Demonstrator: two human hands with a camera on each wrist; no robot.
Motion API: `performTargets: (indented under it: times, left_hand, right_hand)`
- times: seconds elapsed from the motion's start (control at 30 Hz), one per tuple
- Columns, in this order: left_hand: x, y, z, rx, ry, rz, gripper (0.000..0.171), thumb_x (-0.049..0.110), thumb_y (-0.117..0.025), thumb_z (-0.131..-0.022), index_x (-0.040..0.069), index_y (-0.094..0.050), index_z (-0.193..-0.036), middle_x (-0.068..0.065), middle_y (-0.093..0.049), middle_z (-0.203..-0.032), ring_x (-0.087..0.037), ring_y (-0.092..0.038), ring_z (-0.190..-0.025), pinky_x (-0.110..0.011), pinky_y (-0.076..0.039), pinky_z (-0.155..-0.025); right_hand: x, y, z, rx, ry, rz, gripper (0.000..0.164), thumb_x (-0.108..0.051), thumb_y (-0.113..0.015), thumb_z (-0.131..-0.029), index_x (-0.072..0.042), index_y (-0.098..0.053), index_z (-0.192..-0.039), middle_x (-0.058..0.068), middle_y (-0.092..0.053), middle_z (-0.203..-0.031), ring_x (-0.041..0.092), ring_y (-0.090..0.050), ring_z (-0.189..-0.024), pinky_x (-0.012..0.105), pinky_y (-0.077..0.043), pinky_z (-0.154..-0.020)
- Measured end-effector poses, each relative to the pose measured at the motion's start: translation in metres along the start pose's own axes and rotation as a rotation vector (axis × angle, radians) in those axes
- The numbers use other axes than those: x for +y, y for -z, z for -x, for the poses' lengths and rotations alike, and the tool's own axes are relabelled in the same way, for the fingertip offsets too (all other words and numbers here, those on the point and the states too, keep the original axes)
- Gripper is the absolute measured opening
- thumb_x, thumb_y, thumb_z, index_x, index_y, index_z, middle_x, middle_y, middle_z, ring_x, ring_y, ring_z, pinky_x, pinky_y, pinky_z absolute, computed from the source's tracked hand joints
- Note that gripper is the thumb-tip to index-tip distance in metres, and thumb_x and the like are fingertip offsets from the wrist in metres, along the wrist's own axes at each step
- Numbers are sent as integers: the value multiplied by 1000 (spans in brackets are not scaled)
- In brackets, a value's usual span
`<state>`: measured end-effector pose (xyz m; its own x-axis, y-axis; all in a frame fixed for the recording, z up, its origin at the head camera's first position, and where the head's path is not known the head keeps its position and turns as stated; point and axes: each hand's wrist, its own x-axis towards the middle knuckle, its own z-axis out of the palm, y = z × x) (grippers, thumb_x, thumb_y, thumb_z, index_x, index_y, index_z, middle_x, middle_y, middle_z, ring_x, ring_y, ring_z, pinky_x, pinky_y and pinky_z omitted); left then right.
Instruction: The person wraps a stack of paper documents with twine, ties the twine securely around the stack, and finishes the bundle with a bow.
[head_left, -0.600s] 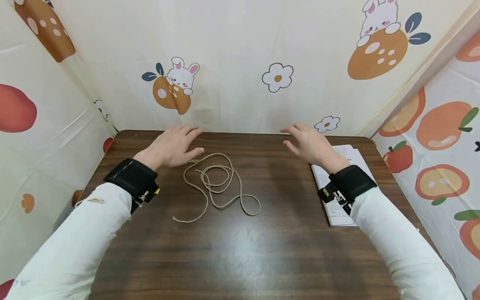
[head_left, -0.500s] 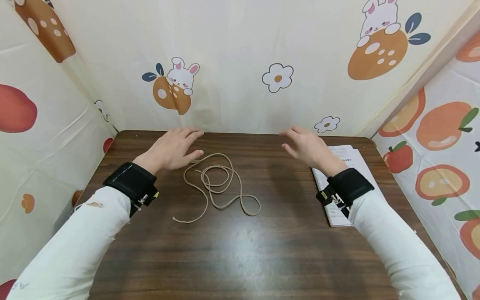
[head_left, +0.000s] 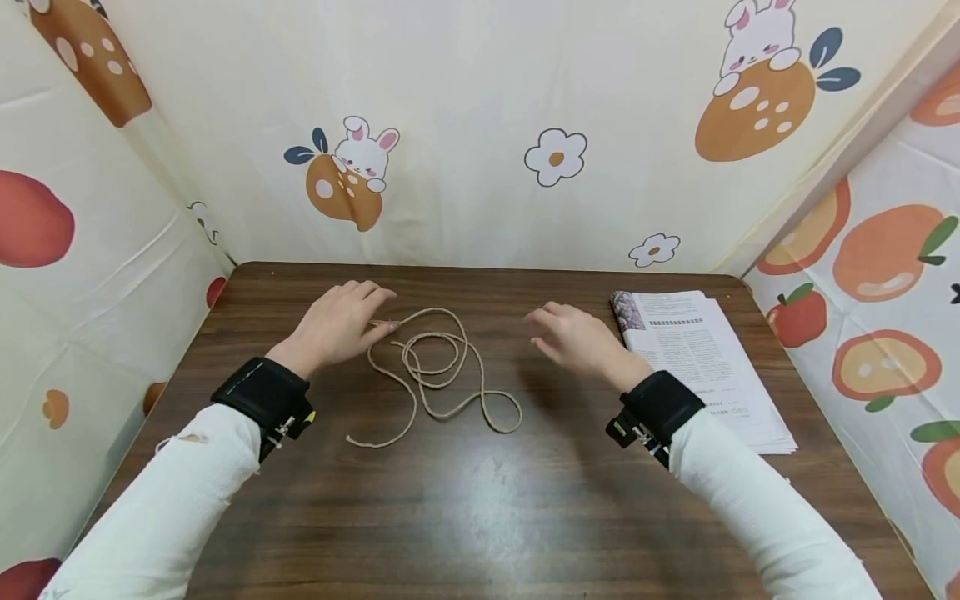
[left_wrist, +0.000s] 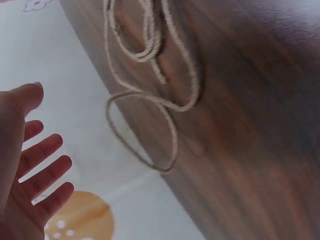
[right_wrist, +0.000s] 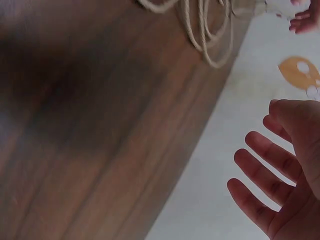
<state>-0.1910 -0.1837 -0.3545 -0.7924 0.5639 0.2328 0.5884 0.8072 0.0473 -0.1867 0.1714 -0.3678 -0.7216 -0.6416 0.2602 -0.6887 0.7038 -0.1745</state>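
A thin beige rope (head_left: pixel 422 385) lies in loose loops on the dark wooden table, one end trailing toward the front left. My left hand (head_left: pixel 333 325) is over the rope's left side, its thumb overlapping the upper left loop in the head view. In the left wrist view the fingers (left_wrist: pixel 47 172) are spread and hold nothing, with the rope (left_wrist: pixel 194 80) off to the side. To the right of the rope hovers my right hand (head_left: pixel 577 340), fingers loosely bent and apart, holding nothing. The right wrist view shows its fingers (right_wrist: pixel 265 165) with the rope (right_wrist: pixel 202 37) some way off.
A stack of printed sheets or a booklet (head_left: pixel 701 350) lies on the right of the table (head_left: pixel 480 517). Behind the table's far edge hangs a patterned curtain (head_left: pixel 465 100), with more printed cloth at both sides.
Both hands have come back toward the body, the right one also moving left, off the papers, which now show more fully. The rope has stayed in place.
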Motion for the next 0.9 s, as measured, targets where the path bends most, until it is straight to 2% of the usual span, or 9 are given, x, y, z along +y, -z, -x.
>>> performTargets:
  times: [0.17, 0.33, 0.6, 0.9]
  left_hand:
    - [-4, -13, 8, -7, 34, -9, 40, 27, -67, -83, 4, -59, -114, -13, -60, -106, -32, -56, -96, -44, -45, -81]
    - [-8, -24, 13, 14, 59, -5, 34, 24, -68, -83, 4, -62, -110, -13, -61, -102, -31, -57, -91, -43, -47, -76]
    - [-12, -36, 18, 15, 112, 15, 24, 17, -68, -82, 5, -65, -103, -11, -62, -95, -28, -59, -85, -40, -48, -70]
    - [-12, -45, 20, 44, 87, 13, 15, 12, -72, -78, 7, -67, -91, -7, -60, -83, -24, -56, -74, -35, -48, -62]
  right_hand:
    - [-14, -16, 0, -29, 41, -25, 25, -15, -66, -83, -9, -63, -107, 7, -61, -98, 22, -62, -83, 37, -50, -70]
    - [-27, -27, 1, -64, 63, -38, 25, -16, -66, -83, -9, -63, -107, 6, -60, -97, 21, -61, -83, 36, -50, -69]
    - [-47, -48, 1, -168, 88, -54, 25, -18, -64, -85, -11, -62, -109, 3, -57, -95, 17, -58, -82, 32, -48, -67]
    - [-64, -64, -1, -200, 137, -30, 19, -17, -63, -85, -14, -63, -104, 2, -56, -93, 17, -55, -81, 30, -47, -67]
